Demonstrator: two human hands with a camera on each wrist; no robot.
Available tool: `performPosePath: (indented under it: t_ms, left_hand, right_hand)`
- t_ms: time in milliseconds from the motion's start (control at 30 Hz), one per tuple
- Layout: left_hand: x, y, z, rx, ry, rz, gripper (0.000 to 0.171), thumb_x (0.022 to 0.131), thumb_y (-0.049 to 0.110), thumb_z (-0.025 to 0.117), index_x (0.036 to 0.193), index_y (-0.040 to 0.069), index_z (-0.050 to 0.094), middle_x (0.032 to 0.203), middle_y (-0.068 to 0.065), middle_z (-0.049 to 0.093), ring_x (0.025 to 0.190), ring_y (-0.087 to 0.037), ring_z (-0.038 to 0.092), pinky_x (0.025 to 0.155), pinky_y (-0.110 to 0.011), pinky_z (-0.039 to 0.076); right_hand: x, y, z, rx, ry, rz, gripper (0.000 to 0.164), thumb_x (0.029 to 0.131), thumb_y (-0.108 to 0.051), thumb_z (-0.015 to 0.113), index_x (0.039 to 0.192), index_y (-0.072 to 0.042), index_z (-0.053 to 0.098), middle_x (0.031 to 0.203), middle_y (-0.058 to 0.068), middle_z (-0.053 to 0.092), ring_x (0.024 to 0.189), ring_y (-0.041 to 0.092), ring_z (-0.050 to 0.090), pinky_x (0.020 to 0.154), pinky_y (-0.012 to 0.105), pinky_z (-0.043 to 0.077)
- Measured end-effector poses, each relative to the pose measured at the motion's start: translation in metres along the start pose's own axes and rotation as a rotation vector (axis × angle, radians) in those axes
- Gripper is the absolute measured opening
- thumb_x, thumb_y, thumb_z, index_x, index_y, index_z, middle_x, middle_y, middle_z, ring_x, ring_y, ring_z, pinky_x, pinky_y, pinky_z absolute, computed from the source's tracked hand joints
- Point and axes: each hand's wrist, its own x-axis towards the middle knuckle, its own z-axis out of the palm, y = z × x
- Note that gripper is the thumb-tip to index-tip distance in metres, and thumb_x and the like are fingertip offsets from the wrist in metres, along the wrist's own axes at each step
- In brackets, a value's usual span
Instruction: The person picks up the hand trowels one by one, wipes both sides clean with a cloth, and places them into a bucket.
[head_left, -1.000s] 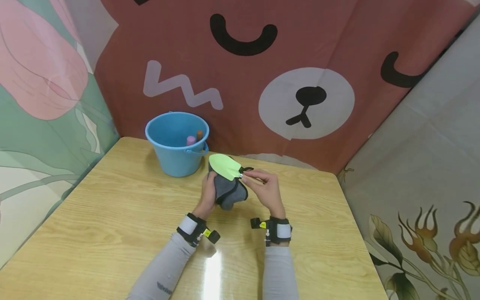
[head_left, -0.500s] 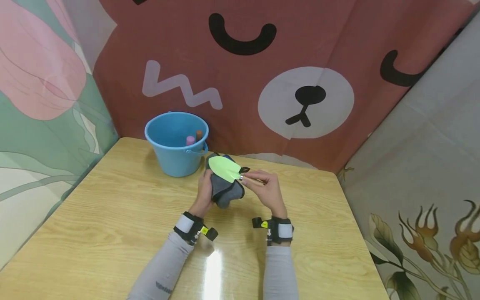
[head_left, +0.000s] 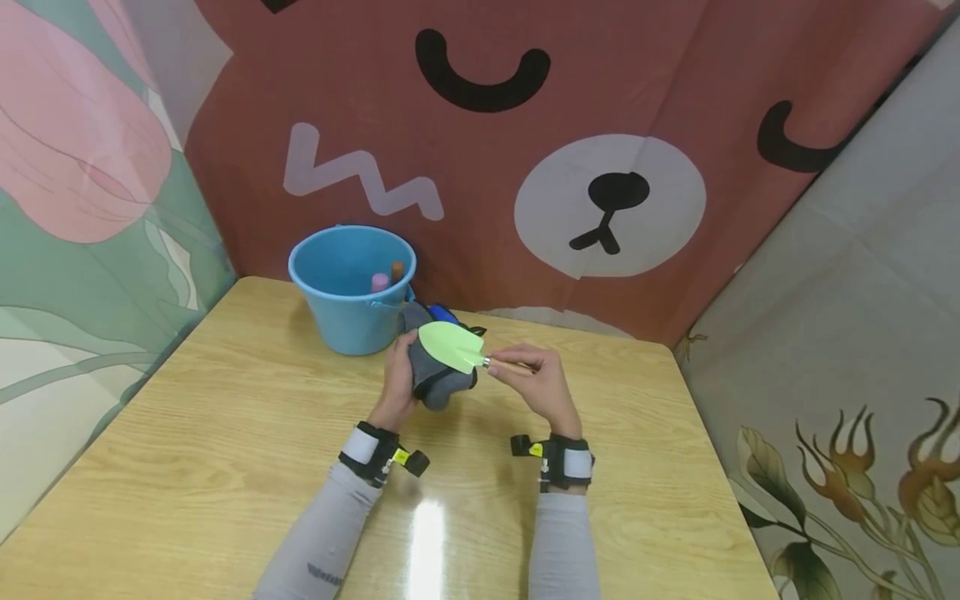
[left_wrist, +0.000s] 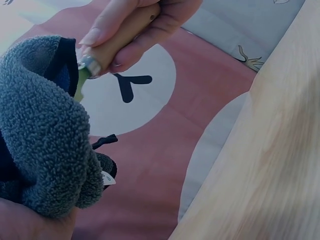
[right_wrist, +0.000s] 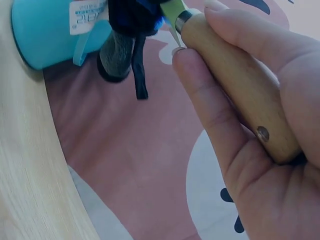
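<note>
My left hand (head_left: 393, 387) grips a fuzzy grey cloth (head_left: 442, 384) with black edging, bunched above the table. A blue patch shows at the cloth's far side, and a black loop hangs from it in both wrist views. My right hand (head_left: 549, 387) holds a small hand trowel (head_left: 452, 347) by its wooden handle (right_wrist: 240, 80), thumb and fingers along it near the metal collar. The trowel's light green blade overlaps the cloth in the head view. In the left wrist view, the cloth (left_wrist: 45, 125) hides most of the blade.
A blue bucket (head_left: 352, 321) stands at the back left, close behind the cloth. Inside it show a pink end (head_left: 380, 282) and a brown end (head_left: 397, 270) of things. Printed fabric hangs behind the wooden table (head_left: 187, 467).
The cloth and my left hand have shifted left, and more of the blue patch shows. The trowel has come slightly nearer to me; my right hand has drifted a little right.
</note>
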Motion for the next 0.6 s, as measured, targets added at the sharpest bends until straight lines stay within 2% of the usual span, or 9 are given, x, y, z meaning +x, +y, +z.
performPosePath:
  t_ms: [100,300,600]
  left_hand:
    - [0.001,0.003,-0.002,-0.023,0.001,0.006,0.037,0.104,0.032,0.043,0.129,0.005,0.051,0.119,-0.001,0.057,0.106,-0.011,0.059,0.093,-0.022,0.050]
    - [0.001,0.010,-0.006,-0.065,-0.002,0.010,0.045,0.104,0.031,0.043,0.140,0.005,0.044,0.127,-0.001,0.054,0.113,-0.011,0.055,0.097,-0.022,0.047]
    - [-0.001,0.017,-0.009,-0.073,-0.009,0.009,0.052,0.104,0.031,0.042,0.148,0.005,0.039,0.136,-0.002,0.050,0.118,-0.014,0.052,0.101,-0.025,0.044]
  right_hand:
    - [-0.001,0.009,-0.003,-0.021,-0.002,0.007,0.022,0.087,-0.006,0.080,0.107,0.001,0.078,0.108,0.015,0.075,0.102,0.019,0.068,0.084,0.034,0.058]
    - [-0.001,0.035,-0.009,-0.034,0.002,0.018,0.025,0.088,-0.011,0.080,0.112,-0.004,0.078,0.109,0.010,0.075,0.103,0.020,0.067,0.083,0.035,0.059]
    - [-0.006,0.038,-0.017,-0.029,0.014,0.034,0.029,0.087,-0.021,0.082,0.110,-0.006,0.079,0.109,0.007,0.076,0.104,0.022,0.068,0.085,0.038,0.058]
